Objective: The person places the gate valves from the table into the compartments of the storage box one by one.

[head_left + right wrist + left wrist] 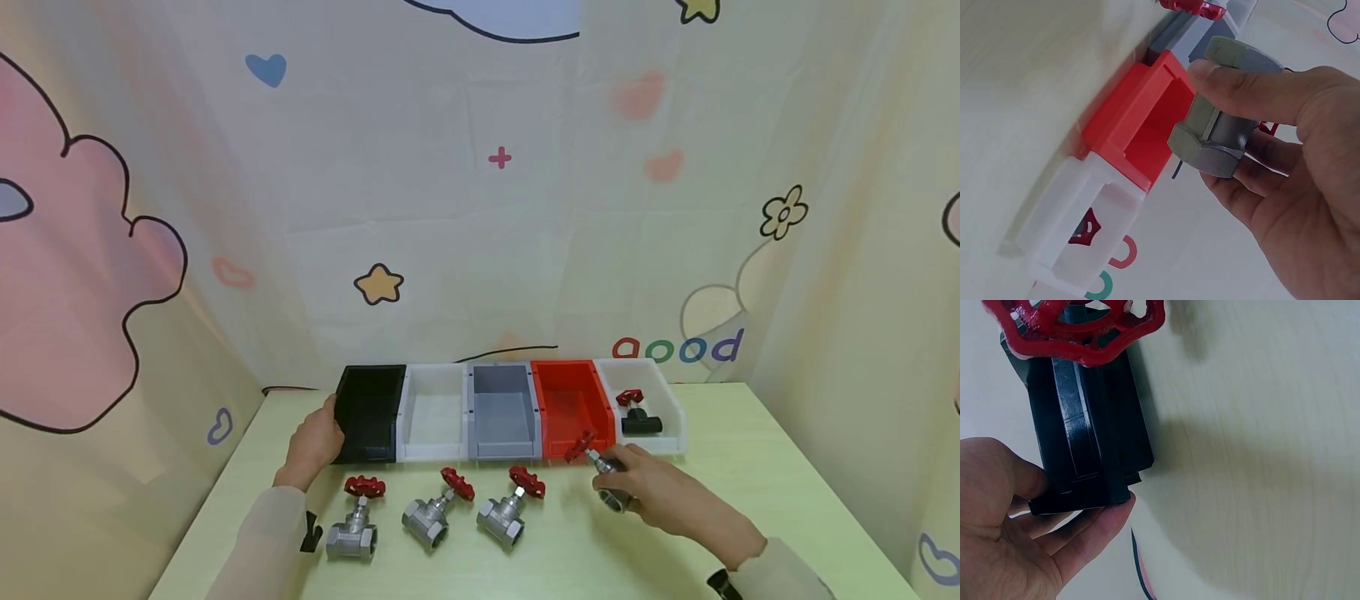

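From my post I have the right hand (667, 493) holding a metal valve (1232, 134) around its body, before the far edge of the bench (750, 450); its handwheel (579, 446) overlaps the red bin's (570, 400) front rim in my head view. The left hand (313, 442) pinches the black bin (370, 412) near the far left corner. I would grip firmly and lift the wheel over this rim, to avoid knocking. The silvery body is smooth, with hexagonal ends; the red wheel is glossy and scalloped.
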Available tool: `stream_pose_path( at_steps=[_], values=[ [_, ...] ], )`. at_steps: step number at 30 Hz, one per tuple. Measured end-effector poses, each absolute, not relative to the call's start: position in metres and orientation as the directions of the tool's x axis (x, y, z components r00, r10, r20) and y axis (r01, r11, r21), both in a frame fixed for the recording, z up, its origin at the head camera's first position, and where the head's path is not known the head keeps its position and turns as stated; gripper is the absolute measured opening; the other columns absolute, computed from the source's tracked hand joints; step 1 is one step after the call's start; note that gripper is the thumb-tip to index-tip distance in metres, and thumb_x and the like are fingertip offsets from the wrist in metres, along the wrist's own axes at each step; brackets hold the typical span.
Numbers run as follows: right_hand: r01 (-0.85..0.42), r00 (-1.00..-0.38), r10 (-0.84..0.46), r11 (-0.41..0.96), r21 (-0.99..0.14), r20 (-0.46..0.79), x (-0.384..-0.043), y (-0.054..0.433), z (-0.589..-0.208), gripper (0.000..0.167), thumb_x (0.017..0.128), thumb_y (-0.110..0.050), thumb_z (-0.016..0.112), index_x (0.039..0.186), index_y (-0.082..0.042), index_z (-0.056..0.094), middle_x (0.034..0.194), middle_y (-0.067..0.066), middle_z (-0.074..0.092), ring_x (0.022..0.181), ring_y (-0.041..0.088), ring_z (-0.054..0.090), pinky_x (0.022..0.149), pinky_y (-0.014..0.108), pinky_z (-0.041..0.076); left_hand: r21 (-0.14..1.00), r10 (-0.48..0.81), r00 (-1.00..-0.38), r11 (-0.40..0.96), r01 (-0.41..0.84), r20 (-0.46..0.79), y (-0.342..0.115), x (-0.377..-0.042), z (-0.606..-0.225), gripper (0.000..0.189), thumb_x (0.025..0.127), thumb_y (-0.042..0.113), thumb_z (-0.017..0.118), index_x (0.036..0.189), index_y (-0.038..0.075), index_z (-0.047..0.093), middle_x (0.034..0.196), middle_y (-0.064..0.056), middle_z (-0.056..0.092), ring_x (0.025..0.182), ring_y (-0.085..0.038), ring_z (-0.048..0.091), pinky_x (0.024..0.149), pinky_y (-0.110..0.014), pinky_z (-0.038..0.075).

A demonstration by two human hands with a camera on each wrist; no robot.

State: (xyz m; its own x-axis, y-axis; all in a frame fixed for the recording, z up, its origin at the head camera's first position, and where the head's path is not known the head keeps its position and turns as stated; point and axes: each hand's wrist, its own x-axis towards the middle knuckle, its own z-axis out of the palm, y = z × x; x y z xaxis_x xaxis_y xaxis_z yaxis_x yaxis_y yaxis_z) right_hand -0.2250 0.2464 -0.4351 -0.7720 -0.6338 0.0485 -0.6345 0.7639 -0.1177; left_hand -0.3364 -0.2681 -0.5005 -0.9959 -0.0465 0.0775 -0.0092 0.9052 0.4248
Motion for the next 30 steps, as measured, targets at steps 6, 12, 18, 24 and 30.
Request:
stream_pose_path(
  at_steps=[6,12,18,24,30],
  values=[
    [-0.652,-0.757,-0.645,0.755,-0.064,0.103,-0.226,0.245,-0.427,0.051,0.069,0.000,0.085,0.108,-0.031,0.073,0.115,0.007,0.062,0.103,0.025,0.059,0.080,0.040,0.058,0.421,-0.052,-0.996,0.907,-0.015,0.076,-0.267,-0.337,-0.499,0.060,0.095,0.006,0.043,0.151,-0.004,0.026,0.115,-0.031,0.064,0.061,-0.025,0.054,0.049,-0.037,0.041],
    [-0.632,-0.770,-0.623,0.774,-0.038,0.139,-0.231,0.242,-0.420,0.053,0.069,-0.003,0.086,0.111,-0.032,0.073,0.116,0.007,0.063,0.104,0.026,0.060,0.081,0.040,0.058,0.423,-0.055,-0.996,0.906,-0.023,0.065,-0.267,-0.336,-0.499,0.060,0.095,0.006,0.043,0.151,-0.004,0.025,0.117,-0.031,0.063,0.061,-0.025,0.054,0.049,-0.037,0.041],
    [-0.634,-0.761,-0.623,0.773,-0.007,0.181,-0.236,0.240,-0.413,0.049,0.069,-0.003,0.086,0.108,-0.028,0.073,0.114,0.006,0.062,0.106,0.025,0.058,0.086,0.043,0.057,0.428,-0.053,-0.997,0.904,-0.023,0.058,-0.267,-0.336,-0.500,0.060,0.095,0.006,0.044,0.151,-0.005,0.025,0.118,-0.031,0.062,0.062,-0.025,0.054,0.050,-0.037,0.043],
    [-0.639,-0.749,-0.628,0.769,0.019,0.213,-0.242,0.238,-0.412,0.047,0.069,-0.004,0.087,0.107,-0.027,0.073,0.112,0.006,0.062,0.105,0.024,0.058,0.087,0.044,0.056,0.421,-0.046,-0.995,0.907,-0.005,0.088,-0.267,-0.335,-0.500,0.060,0.094,0.005,0.044,0.150,-0.005,0.027,0.099,-0.027,0.067,0.056,-0.024,0.051,0.047,-0.037,0.039],
    [-0.606,-0.777,-0.590,0.795,-0.007,0.218,-0.247,0.234,-0.412,0.047,0.069,-0.006,0.087,0.108,-0.028,0.073,0.113,0.008,0.062,0.105,0.026,0.058,0.087,0.045,0.056,0.417,-0.038,-0.994,0.909,0.007,0.100,-0.267,-0.333,-0.499,0.059,0.093,0.003,0.043,0.150,-0.006,0.027,0.087,-0.022,0.066,0.052,-0.023,0.047,0.045,-0.035,0.035]
  ],
)
